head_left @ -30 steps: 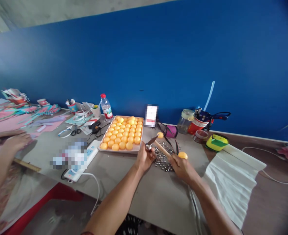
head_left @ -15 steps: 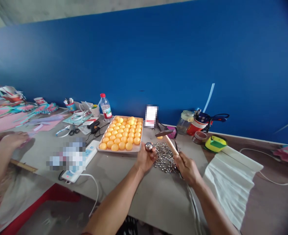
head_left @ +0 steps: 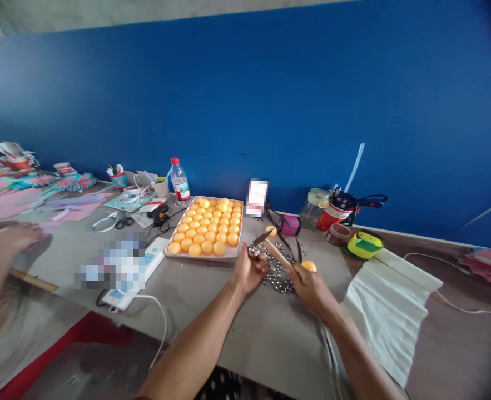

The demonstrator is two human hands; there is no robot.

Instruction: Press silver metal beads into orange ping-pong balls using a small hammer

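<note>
My left hand (head_left: 246,273) is closed around a small ball covered in shiny silver metal pieces (head_left: 253,251), held up between the fingers. In my right hand (head_left: 312,288) is a hammer (head_left: 279,255), gripped by its light wooden handle. Its dark head points left, at or just above the silver-covered ball; contact cannot be made out. Below and between both hands lies a heap of small shiny metal pieces (head_left: 279,280). One loose orange ball (head_left: 271,230) is behind the hammer head, and another orange ball (head_left: 309,266) sits just beyond my right hand.
A shallow tray (head_left: 201,257) of orange balls stands left of my hands, near a plastic bottle (head_left: 180,186) and a power strip (head_left: 124,291). To the right are a jar (head_left: 312,208), a yellow tape dispenser (head_left: 365,245) and white cloth (head_left: 387,305). Another person's arm (head_left: 3,255) works far left.
The hammer has swung left and down, bringing its head to the silver-covered ball. My right hand moved left with it, uncovering an orange ball. My left hand stays in place.
</note>
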